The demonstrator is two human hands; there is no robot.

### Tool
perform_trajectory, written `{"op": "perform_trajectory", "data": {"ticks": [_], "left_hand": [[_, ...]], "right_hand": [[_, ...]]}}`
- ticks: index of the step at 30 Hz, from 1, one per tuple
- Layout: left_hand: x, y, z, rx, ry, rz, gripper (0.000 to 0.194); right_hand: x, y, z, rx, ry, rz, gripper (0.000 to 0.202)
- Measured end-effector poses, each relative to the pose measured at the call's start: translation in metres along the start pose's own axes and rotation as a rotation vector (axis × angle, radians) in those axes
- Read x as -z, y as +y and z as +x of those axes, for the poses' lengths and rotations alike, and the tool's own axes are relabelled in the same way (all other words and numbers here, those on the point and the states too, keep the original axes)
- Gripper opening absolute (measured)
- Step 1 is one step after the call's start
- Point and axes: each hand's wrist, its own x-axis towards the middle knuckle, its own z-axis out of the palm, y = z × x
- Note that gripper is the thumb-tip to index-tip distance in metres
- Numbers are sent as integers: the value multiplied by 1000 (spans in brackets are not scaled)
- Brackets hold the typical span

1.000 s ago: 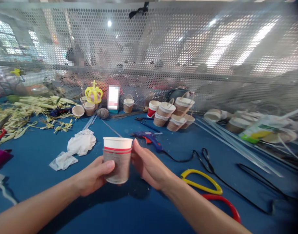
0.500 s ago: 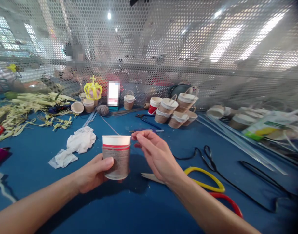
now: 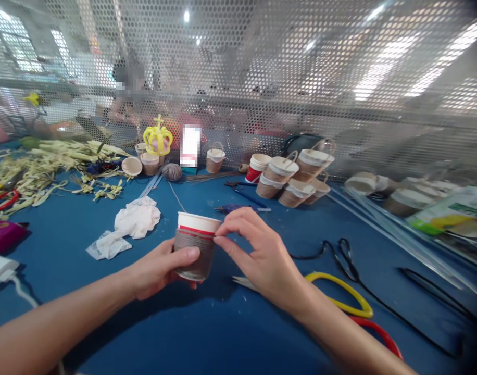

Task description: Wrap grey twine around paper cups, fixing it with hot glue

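My left hand (image 3: pixel 164 268) is wrapped round a paper cup (image 3: pixel 199 223), with the thumb across its front. The cup leans slightly to the right. Its white rim and a red band show above a covering of grey-brown yarn wound round the body. At the cup's upper right side my right hand (image 3: pixel 258 250) has thumb and index finger pinched together; whatever lies between them is too small to make out. A strand of grey yarn runs from a yarn ball (image 3: pixel 172 172) down behind the cup. Large scissors (image 3: pixel 340 291) with yellow and red handles lie partly beneath my right hand and forearm.
Crumpled white plastic (image 3: pixel 135 219) lies left of the cup. Farther back stand several wrapped cups (image 3: pixel 279 179), a red cup (image 3: pixel 257 167) and a yellow crown (image 3: pixel 158 139). Dried husks (image 3: pixel 62 159) cover the left; clear sticks (image 3: pixel 402 234) lie right, before a perforated metal screen (image 3: pixel 238 67).
The cup has tipped from upright to a slight rightward lean and turned a little. My right fingers have dropped from beside the rim to the yarn's upper edge. The view has shifted left.
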Motion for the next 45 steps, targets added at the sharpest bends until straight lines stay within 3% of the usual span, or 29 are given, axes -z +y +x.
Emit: {"op": "perform_trajectory", "data": {"ticks": [12, 17, 23, 28, 40, 45], "left_hand": [[2, 0, 4, 3, 29, 84, 46], [2, 2, 6, -41, 168, 253, 46], [13, -1, 8, -156, 314, 489, 48], [20, -1, 7, -176, 393, 663, 49], [17, 3, 7, -144, 500, 941, 52], [12, 8, 6, -117, 506, 1040, 53]], "right_hand": [[3, -8, -3, -17, -100, -42, 12], [5, -12, -6, -142, -124, -7, 6], [6, -15, -5, -127, -132, -124, 11], [6, -18, -6, -148, -209, -125, 15], [2, -31, -9, 78, -223, -160, 20], [1, -32, -11, 104, -256, -139, 21]]}}
